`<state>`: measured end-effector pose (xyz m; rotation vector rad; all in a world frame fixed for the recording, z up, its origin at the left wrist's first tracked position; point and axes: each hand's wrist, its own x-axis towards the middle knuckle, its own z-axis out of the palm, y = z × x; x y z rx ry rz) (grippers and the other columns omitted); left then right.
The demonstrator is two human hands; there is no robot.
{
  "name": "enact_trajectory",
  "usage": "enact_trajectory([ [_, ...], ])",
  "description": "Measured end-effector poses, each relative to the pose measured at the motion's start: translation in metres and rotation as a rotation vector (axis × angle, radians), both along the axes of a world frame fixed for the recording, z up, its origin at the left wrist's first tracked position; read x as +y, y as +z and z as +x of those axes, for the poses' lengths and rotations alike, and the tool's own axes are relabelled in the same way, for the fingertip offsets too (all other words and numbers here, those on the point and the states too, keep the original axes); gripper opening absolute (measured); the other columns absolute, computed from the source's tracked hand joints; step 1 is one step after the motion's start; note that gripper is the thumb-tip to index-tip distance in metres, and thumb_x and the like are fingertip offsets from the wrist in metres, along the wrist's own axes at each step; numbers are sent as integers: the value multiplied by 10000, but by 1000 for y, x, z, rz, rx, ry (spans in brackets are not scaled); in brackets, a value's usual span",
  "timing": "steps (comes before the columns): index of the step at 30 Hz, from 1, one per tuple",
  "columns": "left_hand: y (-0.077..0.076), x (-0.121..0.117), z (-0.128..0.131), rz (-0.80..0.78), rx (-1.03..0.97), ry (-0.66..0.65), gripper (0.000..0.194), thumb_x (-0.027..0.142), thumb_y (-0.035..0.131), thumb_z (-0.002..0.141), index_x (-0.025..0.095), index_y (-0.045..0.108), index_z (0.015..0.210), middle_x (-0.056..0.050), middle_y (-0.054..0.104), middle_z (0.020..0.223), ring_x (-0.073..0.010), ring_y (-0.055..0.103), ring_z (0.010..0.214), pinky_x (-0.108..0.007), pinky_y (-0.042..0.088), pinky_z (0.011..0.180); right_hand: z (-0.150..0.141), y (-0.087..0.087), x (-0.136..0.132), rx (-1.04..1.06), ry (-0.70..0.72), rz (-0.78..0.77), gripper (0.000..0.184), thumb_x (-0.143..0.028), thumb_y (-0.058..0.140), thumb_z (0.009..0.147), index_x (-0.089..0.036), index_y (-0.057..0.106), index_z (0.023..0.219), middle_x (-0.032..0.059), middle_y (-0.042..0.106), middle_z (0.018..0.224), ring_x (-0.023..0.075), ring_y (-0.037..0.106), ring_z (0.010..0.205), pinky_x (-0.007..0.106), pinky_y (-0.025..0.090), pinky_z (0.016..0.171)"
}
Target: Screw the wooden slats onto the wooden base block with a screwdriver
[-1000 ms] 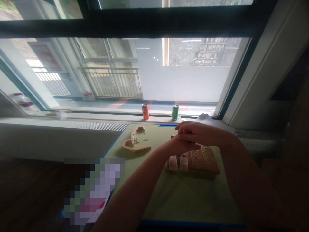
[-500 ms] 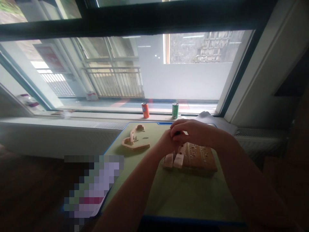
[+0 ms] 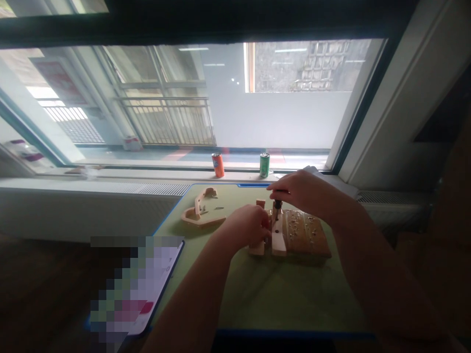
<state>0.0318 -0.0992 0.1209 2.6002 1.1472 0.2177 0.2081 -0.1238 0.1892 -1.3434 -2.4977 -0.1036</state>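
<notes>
My right hand (image 3: 303, 193) is closed around the dark handle of a screwdriver (image 3: 278, 205), which points down at a pale wooden strip (image 3: 278, 240) with holes. Part of the handle is hidden by the fingers. My left hand (image 3: 248, 223) is just left of that strip, over a second pale strip (image 3: 256, 250). Its fingers are curled together, and what they hold, if anything, is hidden. Both strips lie at the left side of a brown wooden board (image 3: 309, 238) with small shiny bits scattered on it.
Two curved wooden pieces (image 3: 200, 221) and several screws (image 3: 219, 208) lie on the table's (image 3: 287, 299) left side. A partly pixelated phone-like screen (image 3: 162, 279) is at the left edge. An orange can (image 3: 218, 165) and a green can (image 3: 264, 165) stand on the windowsill.
My hands were together over the strips and have moved apart, the left one lower. The screwdriver now shows upright under my right hand, and the right strip has turned straighter.
</notes>
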Motion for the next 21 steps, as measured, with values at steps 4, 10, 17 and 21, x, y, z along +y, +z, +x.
enact_trajectory([
  [4,-2,3,2,-100,-28,-43,245,396,645,647,235,704,821,-11,657,755,-149,550,642,-258,388,596,4,-1,-4,-100,-54,61,288,-272,428,869,-184,672,991,72,684,797,163,574,660,286,329,596],
  [10,-9,5,6,3,-107,-43,265,325,584,721,231,670,954,-30,655,882,-173,568,769,-274,412,687,4,-1,-5,-128,-55,49,296,-324,428,874,-181,669,969,66,668,739,154,557,626,279,309,575],
  [17,-18,13,13,75,-124,-98,241,330,493,798,207,673,900,-38,650,913,-173,558,826,-277,404,765,-7,-2,1,-133,-288,133,481,-534,435,838,-141,684,716,85,614,615,161,533,557,282,301,534],
  [21,-19,13,12,77,-99,-108,262,417,543,768,208,684,842,-30,636,794,-167,547,751,-262,400,686,-7,-6,2,-73,-174,104,345,-439,466,857,-171,684,861,79,652,743,171,573,661,276,345,597],
])
